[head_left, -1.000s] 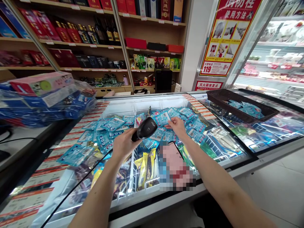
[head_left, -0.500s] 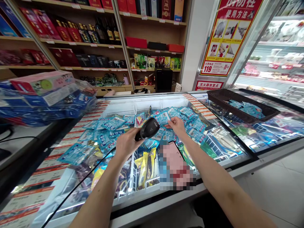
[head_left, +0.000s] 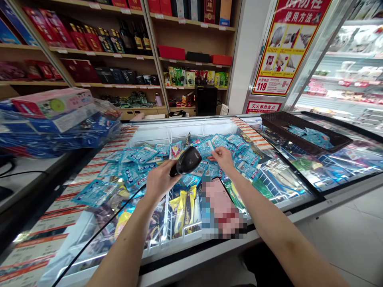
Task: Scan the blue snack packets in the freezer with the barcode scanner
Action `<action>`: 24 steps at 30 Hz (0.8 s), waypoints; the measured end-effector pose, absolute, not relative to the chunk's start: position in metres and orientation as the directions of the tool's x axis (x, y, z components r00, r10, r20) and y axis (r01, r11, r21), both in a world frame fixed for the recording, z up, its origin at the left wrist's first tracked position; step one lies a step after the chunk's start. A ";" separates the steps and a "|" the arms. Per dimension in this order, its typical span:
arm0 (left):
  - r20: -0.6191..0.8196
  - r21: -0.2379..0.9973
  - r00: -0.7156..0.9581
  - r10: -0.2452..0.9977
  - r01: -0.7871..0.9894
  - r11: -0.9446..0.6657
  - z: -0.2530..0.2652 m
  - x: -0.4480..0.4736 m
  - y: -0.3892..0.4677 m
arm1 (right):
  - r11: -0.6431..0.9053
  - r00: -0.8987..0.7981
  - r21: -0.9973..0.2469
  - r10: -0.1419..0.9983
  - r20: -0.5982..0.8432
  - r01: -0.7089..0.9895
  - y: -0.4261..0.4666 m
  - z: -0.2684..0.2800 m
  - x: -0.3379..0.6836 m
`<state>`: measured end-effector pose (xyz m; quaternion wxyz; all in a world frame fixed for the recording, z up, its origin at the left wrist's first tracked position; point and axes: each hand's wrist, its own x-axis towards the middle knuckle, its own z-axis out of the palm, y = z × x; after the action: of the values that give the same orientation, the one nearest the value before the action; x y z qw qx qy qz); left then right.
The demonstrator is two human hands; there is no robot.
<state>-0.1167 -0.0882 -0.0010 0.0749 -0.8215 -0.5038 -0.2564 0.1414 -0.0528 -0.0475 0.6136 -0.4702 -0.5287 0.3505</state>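
Observation:
My left hand (head_left: pixel 161 178) is wrapped round the handle of a black barcode scanner (head_left: pixel 189 160), whose head points at a blue packet (head_left: pixel 205 148). Between its fingertips my right hand (head_left: pixel 223 157) pinches that packet by its near right edge. Many similar blue packets (head_left: pixel 143 154) lie heaped on the glass lid of a chest freezer around both hands. From the scanner a black cable (head_left: pixel 110 220) runs down to the lower left. A phone (head_left: pixel 224 207), partly blurred out, rests on the glass below my right hand.
A brown basket (head_left: pixel 265 126) with blue packets in it stands on the freezer at the right. Plastic-wrapped boxes (head_left: pixel 56 115) are stacked at the left. Yellow packs (head_left: pixel 184 209) show through the glass. Behind are shelves (head_left: pixel 191 24) of boxes and bottles.
Almost nothing differs. Both hands keep their grips on the scanner and the packet, and the view has shifted only very slightly.

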 end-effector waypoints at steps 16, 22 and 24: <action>0.550 0.140 0.243 0.799 0.916 -0.376 0.004 -0.140 -0.082 | 0.266 0.458 -0.930 0.814 0.357 0.253 -0.055 -0.031 0.175; 0.514 0.092 0.197 0.835 0.955 -0.282 0.006 -0.150 -0.080 | 0.045 0.407 -0.625 0.723 0.559 0.779 -0.071 -0.020 0.166; 0.500 0.096 0.176 0.848 0.962 -0.257 0.008 -0.152 -0.080 | 0.006 0.338 -0.514 0.747 0.572 0.858 -0.075 -0.018 0.162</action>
<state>-0.1521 -0.0801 0.0078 0.1215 -0.7572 -0.5975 -0.2345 0.1620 -0.0751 -0.0183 0.4198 -0.7020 -0.5715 -0.0659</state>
